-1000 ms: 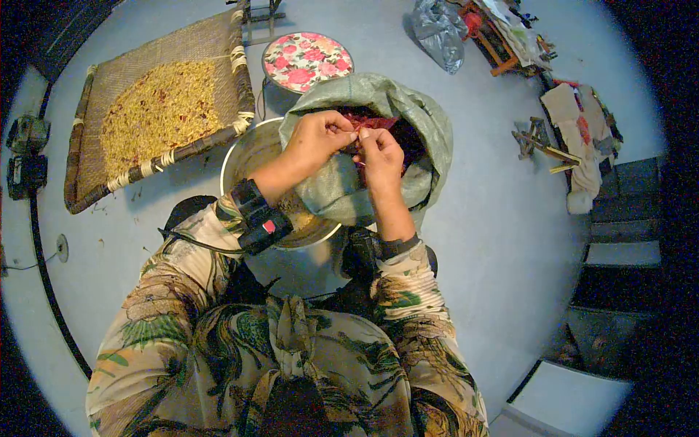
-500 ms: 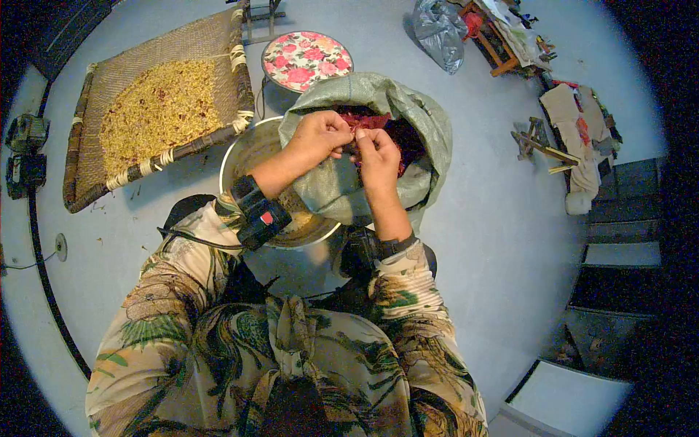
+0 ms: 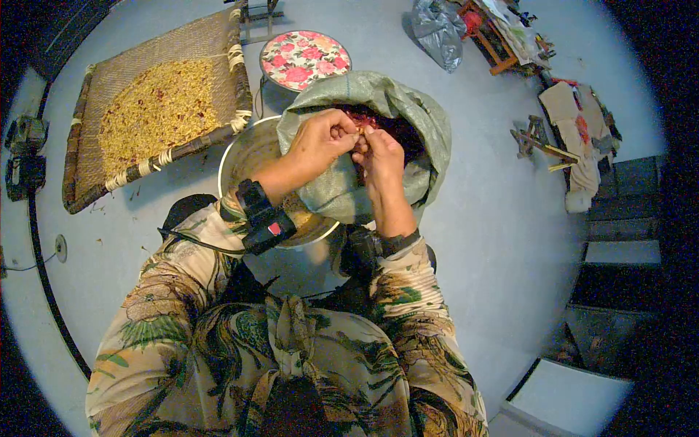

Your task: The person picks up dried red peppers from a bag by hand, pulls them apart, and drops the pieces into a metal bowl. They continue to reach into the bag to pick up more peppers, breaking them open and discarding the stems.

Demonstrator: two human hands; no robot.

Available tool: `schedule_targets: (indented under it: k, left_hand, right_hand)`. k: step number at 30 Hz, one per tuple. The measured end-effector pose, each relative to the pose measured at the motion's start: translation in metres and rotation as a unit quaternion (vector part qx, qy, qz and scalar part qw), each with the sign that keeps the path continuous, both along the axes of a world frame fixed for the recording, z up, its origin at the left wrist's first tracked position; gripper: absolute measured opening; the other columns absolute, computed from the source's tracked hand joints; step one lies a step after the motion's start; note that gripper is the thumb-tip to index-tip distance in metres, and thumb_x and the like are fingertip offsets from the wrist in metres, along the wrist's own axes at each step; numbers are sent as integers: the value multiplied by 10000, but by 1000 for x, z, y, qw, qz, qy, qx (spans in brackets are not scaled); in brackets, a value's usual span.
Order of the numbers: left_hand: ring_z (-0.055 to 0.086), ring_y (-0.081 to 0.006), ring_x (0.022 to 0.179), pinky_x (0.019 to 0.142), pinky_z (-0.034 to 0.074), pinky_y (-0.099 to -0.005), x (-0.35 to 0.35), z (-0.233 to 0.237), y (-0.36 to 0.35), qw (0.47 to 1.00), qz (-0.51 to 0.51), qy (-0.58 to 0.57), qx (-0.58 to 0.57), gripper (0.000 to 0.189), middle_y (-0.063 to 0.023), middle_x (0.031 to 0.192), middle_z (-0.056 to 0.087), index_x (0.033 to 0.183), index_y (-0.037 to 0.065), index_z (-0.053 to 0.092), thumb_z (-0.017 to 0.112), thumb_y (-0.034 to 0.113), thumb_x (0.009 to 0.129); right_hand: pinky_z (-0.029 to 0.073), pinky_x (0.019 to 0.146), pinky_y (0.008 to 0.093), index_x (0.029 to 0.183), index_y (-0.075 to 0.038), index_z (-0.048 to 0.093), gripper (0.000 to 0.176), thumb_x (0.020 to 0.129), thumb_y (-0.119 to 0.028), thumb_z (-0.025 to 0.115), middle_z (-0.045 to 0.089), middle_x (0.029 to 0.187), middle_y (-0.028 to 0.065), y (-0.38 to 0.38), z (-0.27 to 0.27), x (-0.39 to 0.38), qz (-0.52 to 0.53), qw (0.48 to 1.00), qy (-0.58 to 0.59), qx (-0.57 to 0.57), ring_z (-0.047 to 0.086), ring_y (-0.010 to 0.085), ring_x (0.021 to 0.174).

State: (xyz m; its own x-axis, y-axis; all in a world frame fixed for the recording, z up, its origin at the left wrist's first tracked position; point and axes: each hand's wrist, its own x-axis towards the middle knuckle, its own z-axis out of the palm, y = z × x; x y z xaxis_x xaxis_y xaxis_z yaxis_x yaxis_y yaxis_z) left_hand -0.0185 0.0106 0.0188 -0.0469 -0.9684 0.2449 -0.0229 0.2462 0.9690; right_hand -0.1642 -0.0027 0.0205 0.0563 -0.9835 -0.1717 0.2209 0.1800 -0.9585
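- Red piece [image 3: 365, 123]: we judge it light, brittle, best held by edges.
- Our left grip [image 3: 322, 137] and right grip [image 3: 382, 153] pinch it, at the sack [image 3: 333, 191] mouth's ten o'clock.

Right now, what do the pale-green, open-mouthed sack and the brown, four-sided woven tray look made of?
The sack seems woven plastic, faintly glossy, given its stiff, shiny folds. The tray looks like matte cane or bamboo, from its crisscross weave.
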Motion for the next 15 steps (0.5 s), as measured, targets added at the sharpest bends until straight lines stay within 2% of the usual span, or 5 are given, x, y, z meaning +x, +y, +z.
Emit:
schedule_targets:
  k: [3,6,9,15]
  left_hand:
    - [582,-69,705,636,485,-222,0,1,1,999,-7,44,16,106,-30,819,636,901,18,599,644,100,851]
    - [579,-71,696,626,489,-220,4,-9,-10,986,-62,146,41,124,-29,833,631,927,28,592,647,124,871]
    - [578,-71,691,623,498,-225,10,-10,-11,980,-63,171,76,132,-25,826,625,906,36,590,660,141,869]
    - [549,-71,640,564,448,-220,20,-3,-3,986,-95,110,82,122,5,741,609,846,47,589,683,125,838]
  right_hand:
    - [476,533,227,811,-88,602,172,904,-233,600,575,716,-5,-2,-1,-2,-4,1000,3,-4,531,83,606]
    - [483,531,235,824,-87,609,175,898,-246,607,576,717,-3,-3,-3,-4,-8,1000,9,-2,536,88,611]
    - [484,528,235,827,-84,610,180,904,-247,604,570,712,-3,-3,-2,-3,-15,1000,11,1,532,88,606]
    - [478,519,207,779,-101,579,179,914,-217,598,558,696,-22,-1,5,-3,-15,999,36,-4,515,60,576]
